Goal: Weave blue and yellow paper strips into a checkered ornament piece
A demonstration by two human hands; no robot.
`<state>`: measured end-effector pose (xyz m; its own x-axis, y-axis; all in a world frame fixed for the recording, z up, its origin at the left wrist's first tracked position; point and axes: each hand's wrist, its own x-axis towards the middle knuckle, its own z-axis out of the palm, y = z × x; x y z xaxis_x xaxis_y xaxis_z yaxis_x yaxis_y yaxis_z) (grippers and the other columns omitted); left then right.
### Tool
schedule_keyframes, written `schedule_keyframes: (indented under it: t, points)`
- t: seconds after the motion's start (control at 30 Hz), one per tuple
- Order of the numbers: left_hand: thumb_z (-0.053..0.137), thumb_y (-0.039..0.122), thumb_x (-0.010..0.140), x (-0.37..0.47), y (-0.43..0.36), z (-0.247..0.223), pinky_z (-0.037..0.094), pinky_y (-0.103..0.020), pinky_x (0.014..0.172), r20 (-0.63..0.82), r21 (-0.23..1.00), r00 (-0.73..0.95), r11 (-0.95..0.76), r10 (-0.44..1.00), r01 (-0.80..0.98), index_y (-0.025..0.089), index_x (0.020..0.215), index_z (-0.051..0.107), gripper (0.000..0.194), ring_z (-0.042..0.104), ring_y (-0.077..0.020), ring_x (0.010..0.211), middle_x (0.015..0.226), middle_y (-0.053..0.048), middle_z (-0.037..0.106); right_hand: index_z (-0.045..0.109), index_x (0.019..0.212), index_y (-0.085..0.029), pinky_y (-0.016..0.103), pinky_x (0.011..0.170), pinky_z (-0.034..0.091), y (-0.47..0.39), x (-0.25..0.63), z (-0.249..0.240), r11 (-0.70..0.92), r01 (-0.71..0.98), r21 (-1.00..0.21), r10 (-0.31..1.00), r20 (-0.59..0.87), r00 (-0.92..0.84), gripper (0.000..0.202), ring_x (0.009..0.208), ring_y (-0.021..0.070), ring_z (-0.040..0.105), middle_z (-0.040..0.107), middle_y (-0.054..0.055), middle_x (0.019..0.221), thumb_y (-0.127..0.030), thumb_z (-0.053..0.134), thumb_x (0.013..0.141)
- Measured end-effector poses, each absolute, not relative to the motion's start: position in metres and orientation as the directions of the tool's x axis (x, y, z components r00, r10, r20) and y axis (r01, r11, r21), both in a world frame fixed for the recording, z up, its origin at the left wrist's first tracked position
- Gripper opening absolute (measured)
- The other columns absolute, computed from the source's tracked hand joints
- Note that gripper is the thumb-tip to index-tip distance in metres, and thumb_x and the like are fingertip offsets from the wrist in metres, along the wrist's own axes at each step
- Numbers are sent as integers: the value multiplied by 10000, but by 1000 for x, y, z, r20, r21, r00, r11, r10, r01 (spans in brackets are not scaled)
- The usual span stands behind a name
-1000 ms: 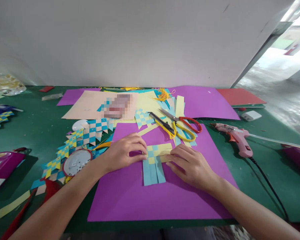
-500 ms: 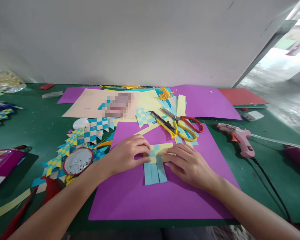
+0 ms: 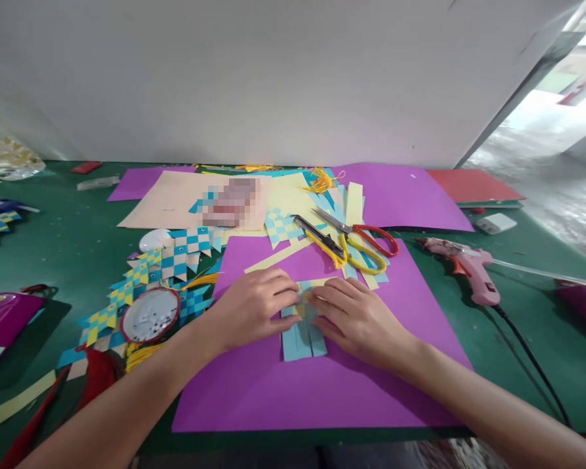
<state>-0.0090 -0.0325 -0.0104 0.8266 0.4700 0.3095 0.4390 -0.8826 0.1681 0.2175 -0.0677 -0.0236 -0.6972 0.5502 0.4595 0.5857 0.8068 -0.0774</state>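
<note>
A small weave of light blue and pale yellow paper strips (image 3: 297, 345) lies on a purple paper sheet (image 3: 322, 397). Its blue ends point toward me, and most of the woven part is covered by my fingers. My left hand (image 3: 261, 303) grips the left side of the weave, thumb below and curled fingers above. From the right, my right hand (image 3: 354, 316) holds the opposite side with its fingers bent over the yellow strips. The fingertips of both hands nearly meet. Just behind them rests a loose pale yellow strip (image 3: 273, 255).
Scissors (image 3: 354, 238) and a box cutter (image 3: 320, 238) lie behind my hands. A pink glue gun (image 3: 463, 264) with its cord is on the right. Woven paper fish (image 3: 176, 260) and a dish of small black-and-white pieces (image 3: 151, 314) lie left, on the green table (image 3: 532, 326).
My right hand has moved left, closer to my left hand, and covers more of the yellow strips. My left hand has shifted slightly right over the weave.
</note>
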Motion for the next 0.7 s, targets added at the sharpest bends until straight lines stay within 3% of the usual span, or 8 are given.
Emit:
schedule_keyframes:
  t: [0.33,0.53,0.7]
  points:
    - [543,338,923,-10,-32,-12,499,-384,877,296,202,825,-875,482,439,151,967,680,235,615,-223,970,1000,-77,696,668,908,-139,349,720,480,-65,215,-24,811,584,-35,529,472,-705,170,890,206,600,692,86,928,-158,501,935]
    - [540,332,929,-14,-30,-10,465,-389,946,261,296,825,-855,501,425,175,986,674,214,591,-220,1038,1075,-79,685,654,1053,-144,374,790,516,-67,228,-27,805,576,-143,559,511,-654,200,954,215,609,696,95,994,-170,503,924]
    - [545,338,927,-16,-29,-12,460,-399,946,249,311,830,-853,499,419,176,985,670,213,592,-227,1042,1078,-80,685,676,1002,-180,423,862,512,-64,244,-31,779,589,-212,610,469,-638,160,1007,226,591,679,91,1040,-210,549,909]
